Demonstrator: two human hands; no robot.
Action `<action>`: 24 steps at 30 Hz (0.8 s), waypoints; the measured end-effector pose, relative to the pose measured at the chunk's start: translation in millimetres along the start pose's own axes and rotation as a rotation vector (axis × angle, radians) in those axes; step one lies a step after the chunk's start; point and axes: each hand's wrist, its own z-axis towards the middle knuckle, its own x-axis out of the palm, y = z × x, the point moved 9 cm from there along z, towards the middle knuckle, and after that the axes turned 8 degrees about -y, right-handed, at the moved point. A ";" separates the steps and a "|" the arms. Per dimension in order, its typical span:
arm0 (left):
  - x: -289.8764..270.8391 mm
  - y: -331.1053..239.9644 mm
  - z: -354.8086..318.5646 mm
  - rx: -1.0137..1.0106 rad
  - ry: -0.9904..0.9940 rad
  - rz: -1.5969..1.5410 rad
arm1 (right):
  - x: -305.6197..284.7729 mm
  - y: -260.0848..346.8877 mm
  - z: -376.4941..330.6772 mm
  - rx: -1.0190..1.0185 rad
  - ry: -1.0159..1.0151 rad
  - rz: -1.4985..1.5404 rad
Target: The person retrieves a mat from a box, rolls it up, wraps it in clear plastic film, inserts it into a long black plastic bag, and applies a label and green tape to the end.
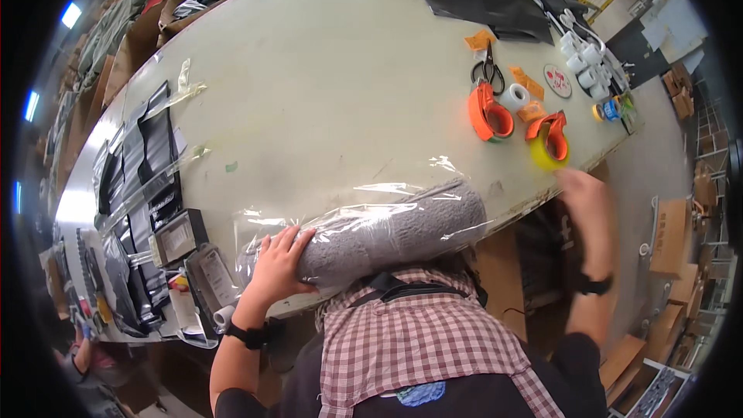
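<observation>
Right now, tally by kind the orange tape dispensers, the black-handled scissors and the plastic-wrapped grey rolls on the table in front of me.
Orange tape dispensers: 2
Black-handled scissors: 1
Plastic-wrapped grey roll: 1
Total: 4

There is one rolled bundle, with two hands, two wristbands and one apron. One table bears two tape dispensers, one pair of scissors, three orange slips and one round card.

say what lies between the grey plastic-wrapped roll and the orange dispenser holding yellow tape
Only pale tabletop with a dark smudge, in the head view.
</observation>
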 end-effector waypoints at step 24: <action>14.3 5.3 -4.8 -0.054 -0.021 0.003 | 378.6 223.6 -128.6 -0.657 1.286 -0.215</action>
